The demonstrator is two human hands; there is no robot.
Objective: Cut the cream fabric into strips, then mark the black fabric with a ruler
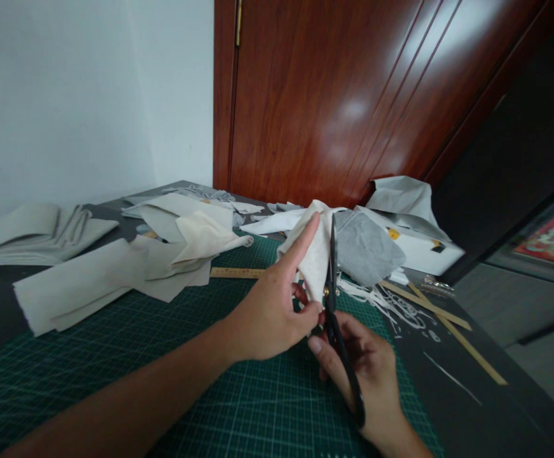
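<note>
My left hand (270, 305) pinches a piece of off-white fabric (315, 264) between thumb and fingers, its index finger stretched up along the cloth. The fabric is held up above the green cutting mat (238, 407). Black scissors (332, 280) are gripped by my right hand (367, 369), with the blades pointing up and away. The blades lie right along the fabric's right edge; whether they are parted I cannot tell. Part of the handles is hidden behind my right fingers.
Folded cream fabric (38, 235) and cut pieces (100, 280) lie at the left. A wooden ruler (236, 273) rests on the mat. Grey cloth (367, 248), white cords (401, 305) and wooden strips (467, 346) are at the right. A wooden door (315, 108) stands behind the table.
</note>
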